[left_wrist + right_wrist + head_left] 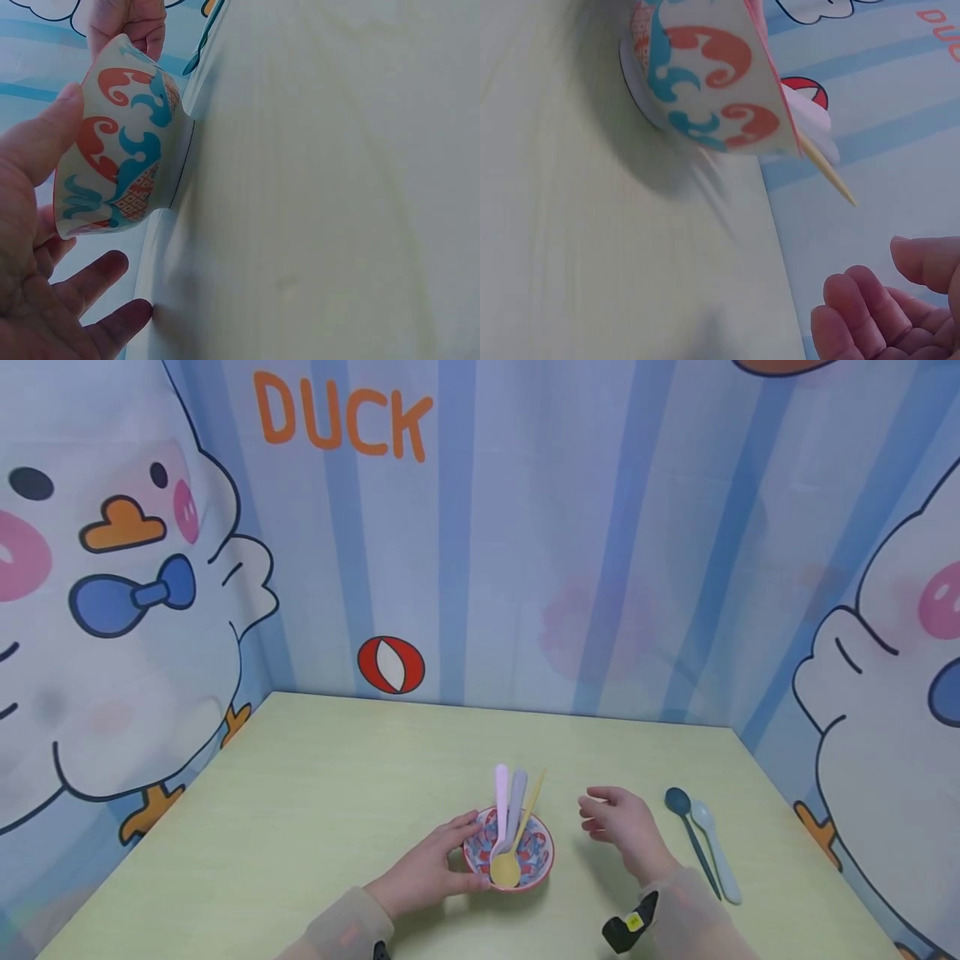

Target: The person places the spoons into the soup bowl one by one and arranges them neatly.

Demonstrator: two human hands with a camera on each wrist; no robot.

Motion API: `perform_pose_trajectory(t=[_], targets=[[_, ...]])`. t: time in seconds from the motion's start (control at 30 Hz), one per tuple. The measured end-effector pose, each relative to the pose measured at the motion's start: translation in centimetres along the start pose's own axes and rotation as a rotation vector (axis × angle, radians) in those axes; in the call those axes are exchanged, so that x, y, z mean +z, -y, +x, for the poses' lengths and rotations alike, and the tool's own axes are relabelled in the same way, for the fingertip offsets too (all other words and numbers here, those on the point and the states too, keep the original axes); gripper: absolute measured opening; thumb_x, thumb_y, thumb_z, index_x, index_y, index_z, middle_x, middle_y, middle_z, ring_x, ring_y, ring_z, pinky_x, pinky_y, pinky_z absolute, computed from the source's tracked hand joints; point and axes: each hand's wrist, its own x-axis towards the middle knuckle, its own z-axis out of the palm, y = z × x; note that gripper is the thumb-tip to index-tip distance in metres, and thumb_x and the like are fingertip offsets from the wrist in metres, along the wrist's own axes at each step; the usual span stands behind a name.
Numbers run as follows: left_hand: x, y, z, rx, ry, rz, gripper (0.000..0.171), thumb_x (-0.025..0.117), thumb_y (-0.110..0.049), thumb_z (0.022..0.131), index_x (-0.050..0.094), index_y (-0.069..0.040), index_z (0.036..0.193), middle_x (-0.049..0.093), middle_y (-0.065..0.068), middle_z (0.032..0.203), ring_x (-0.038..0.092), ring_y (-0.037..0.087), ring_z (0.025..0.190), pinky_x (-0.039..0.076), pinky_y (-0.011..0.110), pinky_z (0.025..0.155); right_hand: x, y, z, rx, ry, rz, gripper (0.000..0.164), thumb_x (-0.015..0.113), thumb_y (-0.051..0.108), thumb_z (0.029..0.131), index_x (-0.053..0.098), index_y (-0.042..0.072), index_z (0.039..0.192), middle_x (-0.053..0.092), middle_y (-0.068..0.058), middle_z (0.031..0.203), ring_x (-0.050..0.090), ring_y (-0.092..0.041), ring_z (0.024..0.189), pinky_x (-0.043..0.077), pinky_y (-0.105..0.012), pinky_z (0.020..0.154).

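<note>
A patterned bowl [537, 852] with a red rim stands on the table, its outside painted with blue and orange swirls. Three spoons lean in it: a pink spoon [502, 793], a lilac spoon [517, 802] and a yellow spoon [506, 870] with a thin handle. My left hand [431, 868] holds the bowl at its left side, thumb and forefinger at the rim; the other fingers are spread below in the left wrist view. To the right of the bowl, my right hand [626, 828] hovers with loosely bent fingers [847, 300] and nothing in it.
Right of my right hand, a dark teal spoon [678, 802] and a pale blue spoon [716, 847] lie side by side on the light table [337, 777]. A striped curtain [495, 527] with duck pictures hangs behind the table's back edge and along both sides.
</note>
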Motion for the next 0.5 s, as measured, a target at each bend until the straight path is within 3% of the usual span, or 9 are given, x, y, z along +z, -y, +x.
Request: perform_pose_trajectory(t=[0.23,0.5], targets=[[0.0,0.1,0.0,-0.002,-0.001,-0.015,0.083,0.077,-0.043,0.079,0.042,-0.007,0.145,0.028,0.004,0.157,0.025,0.033,0.142,0.026,0.058,0.109,-3.1,-1.0,-0.5,-0.001,-0.047,-0.048,0.052,0.059,0.025,0.096,0.045,-0.007,0.136,0.061,-0.025,0.117,0.065,-0.021,0.088,0.056,-0.036,0.081],[0.1,0.1,0.0,-0.007,-0.003,-0.012,0.084,0.077,-0.044,0.079,0.042,-0.007,0.146,0.028,0.002,0.157,0.024,0.033,0.142,0.026,0.058,0.109,-6.4,-2.5,-1.2,-0.011,-0.102,-0.078,0.058,0.057,0.025,0.097,0.040,-0.011,0.138,0.058,-0.029,0.120,0.066,-0.028,0.091,0.056,-0.031,0.076]])
